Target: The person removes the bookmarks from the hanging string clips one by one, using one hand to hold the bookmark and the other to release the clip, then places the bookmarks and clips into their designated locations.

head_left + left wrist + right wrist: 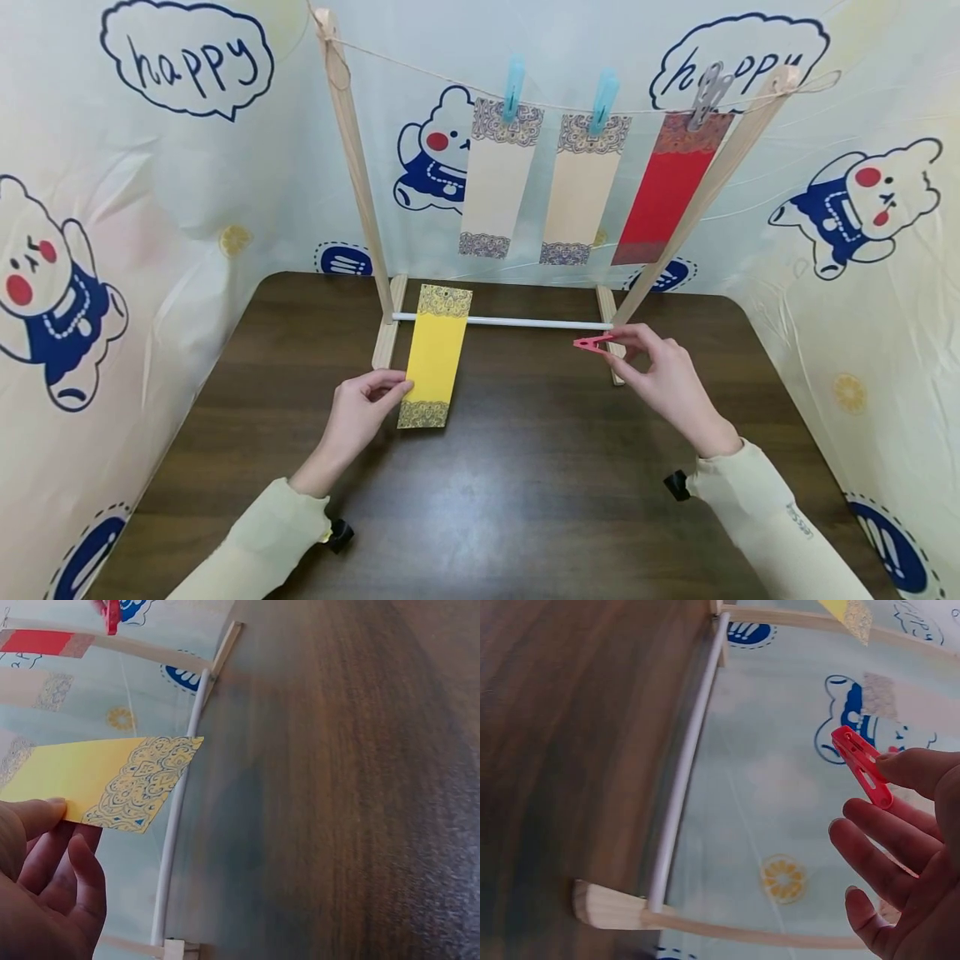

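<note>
My left hand [365, 417] pinches the left edge of a yellow bookmark [437, 358] with patterned bands at both ends, holding it up in front of the rack. The thumb lies on the bookmark's face in the left wrist view. Between thumb and fingers of my right hand [660, 375] is a red clothespin [592, 342], near the rack's right foot. Behind, a string [420, 68] runs between two wooden posts. From it hang a white bookmark [498, 183] and a cream bookmark [585, 192] on blue clothespins, and a red bookmark [675, 187] on a clear clothespin.
The left post [356, 167] and right post [708, 196] stand on wooden feet, joined low down by a white rod [525, 322]. A dark wooden table [525, 500] lies beneath. Patterned cloth [187, 183] surrounds its back and sides.
</note>
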Available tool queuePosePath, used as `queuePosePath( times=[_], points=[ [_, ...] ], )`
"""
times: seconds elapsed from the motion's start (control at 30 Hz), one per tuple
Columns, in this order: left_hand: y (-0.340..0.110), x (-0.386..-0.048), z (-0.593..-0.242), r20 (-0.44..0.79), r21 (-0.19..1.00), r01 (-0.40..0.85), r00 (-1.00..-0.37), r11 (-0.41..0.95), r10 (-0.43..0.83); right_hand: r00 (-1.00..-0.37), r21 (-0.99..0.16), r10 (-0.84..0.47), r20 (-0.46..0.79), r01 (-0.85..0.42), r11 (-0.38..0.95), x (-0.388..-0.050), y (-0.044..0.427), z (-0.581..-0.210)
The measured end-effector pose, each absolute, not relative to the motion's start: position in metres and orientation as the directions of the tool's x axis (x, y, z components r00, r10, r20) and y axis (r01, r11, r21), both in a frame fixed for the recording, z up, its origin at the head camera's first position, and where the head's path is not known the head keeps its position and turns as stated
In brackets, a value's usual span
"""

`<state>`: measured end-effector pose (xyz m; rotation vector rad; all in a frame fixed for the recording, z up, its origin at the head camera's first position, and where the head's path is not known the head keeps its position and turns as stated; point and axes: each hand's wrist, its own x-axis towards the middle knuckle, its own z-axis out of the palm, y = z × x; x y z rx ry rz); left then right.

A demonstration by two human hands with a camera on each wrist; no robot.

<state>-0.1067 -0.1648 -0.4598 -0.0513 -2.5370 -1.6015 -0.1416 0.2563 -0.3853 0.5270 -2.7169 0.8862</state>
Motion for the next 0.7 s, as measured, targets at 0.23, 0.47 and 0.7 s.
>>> queuePosePath(
  times=[0.23, 0.47, 0.7],
  points=[
    [-0.168, -0.106, -0.466, 0.116, 0.883, 0.082, -0.992, 0.462, -0.046, -0.926, -0.519, -0.242, 0.29, -0.365, 0.773, -0.139, 0.265, -0.4],
    [-0.172, -0.104, -0.47, 0.081, 0.888, 0.048, -0.995, 0.458, -0.052, -0.941, -0.536, -0.216, 0.261, -0.328, 0.778, -0.137, 0.275, -0.413],
    [-0.176, -0.104, -0.471, 0.016, 0.895, -0.012, -0.998, 0.446, -0.06, -0.938, -0.524, -0.237, 0.253, -0.339, 0.782, -0.136, 0.282, -0.427]
  ],
)
